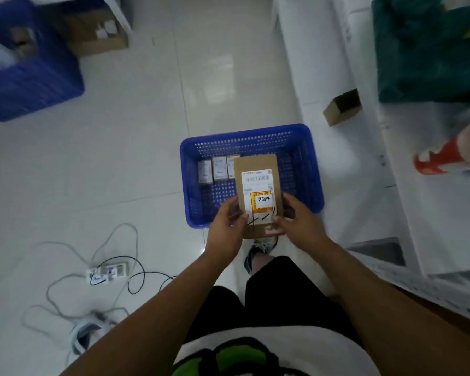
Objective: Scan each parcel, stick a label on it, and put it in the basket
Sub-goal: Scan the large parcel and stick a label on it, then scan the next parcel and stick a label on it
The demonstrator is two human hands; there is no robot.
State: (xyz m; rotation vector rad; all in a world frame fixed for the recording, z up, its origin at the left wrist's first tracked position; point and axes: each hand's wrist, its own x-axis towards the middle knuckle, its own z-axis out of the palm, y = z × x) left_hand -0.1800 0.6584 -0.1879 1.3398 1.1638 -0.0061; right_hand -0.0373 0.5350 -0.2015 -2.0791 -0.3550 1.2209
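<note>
Brown cardboard makes up the parcel (pixel 256 162), which is held at its near end from both sides: its left edge is pinched by the left hand (pixel 225 226), and its right edge is clasped likewise by the right hand (pixel 301 222). Between the two grips a small white label (pixel 263 199) is seen stuck face-up, so only the putting-away seems left. Beyond and below the grip the blue basket (pixel 244 132) is set, small boxes (pixel 219 169) ranged to the far left, and the parcel is held level over its bare floor, presumably to be lowered in beside them.
</note>
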